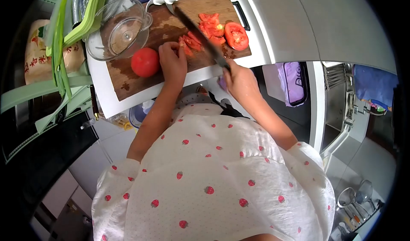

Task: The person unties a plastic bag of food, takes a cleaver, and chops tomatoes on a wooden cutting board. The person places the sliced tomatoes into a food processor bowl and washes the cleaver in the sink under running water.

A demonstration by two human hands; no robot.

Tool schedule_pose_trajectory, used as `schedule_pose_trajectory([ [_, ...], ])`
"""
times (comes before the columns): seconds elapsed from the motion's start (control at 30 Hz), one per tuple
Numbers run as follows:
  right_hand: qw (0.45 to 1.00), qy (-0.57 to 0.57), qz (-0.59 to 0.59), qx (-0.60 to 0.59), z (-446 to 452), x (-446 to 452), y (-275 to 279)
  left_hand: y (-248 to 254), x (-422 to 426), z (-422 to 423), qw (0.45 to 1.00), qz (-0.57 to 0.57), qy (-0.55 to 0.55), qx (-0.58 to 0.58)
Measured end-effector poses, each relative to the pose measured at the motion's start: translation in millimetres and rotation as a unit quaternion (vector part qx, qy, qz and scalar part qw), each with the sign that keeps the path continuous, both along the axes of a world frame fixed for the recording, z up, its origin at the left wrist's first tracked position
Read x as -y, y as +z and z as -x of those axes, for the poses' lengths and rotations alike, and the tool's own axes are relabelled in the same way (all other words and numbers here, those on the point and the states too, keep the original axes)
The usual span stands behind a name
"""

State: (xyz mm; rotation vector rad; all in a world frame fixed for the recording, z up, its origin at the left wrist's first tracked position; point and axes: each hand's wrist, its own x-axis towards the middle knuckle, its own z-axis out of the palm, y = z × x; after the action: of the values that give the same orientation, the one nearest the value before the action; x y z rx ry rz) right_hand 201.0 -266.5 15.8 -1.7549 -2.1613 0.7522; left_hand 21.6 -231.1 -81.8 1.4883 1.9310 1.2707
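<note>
My right hand (242, 82) is wrapped round the handle of a kitchen knife (198, 34). Its long dark blade slants up and left over the wooden cutting board (136, 85). Curled fingers of my left hand (173, 64) rest against cut tomato slices (191, 42); the fingertips are partly hidden. Just left of that hand sits a whole red tomato (145, 62). More tomato pieces (211, 24) lie beyond the blade, and a tomato half (236, 36) rests cut face up at the board's right side.
A clear glass bowl (127, 32) with handles stands at the board's left. Green onions (60, 57) hang over a light-green rack (85, 21) beside it. A white peeler-like tool (165, 0) lies at the back. The white counter edge (200, 75) runs in front of me.
</note>
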Motion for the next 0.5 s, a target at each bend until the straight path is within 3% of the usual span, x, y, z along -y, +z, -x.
schedule_pose_trajectory([
  [0.23, 0.994, -0.094, 0.006, 0.061, -53, 47, 11, 0, -13, -5, 0.997, -0.016, 0.008, -0.072],
  [0.4, 0.984, -0.130, 0.037, 0.117, -56, 61, -1, 14, -45, -18, 0.966, -0.091, -0.126, -0.205],
  [0.5, 0.982, -0.145, 0.043, 0.111, -46, 60, -3, 8, -83, -33, 0.957, -0.086, -0.177, -0.212],
])
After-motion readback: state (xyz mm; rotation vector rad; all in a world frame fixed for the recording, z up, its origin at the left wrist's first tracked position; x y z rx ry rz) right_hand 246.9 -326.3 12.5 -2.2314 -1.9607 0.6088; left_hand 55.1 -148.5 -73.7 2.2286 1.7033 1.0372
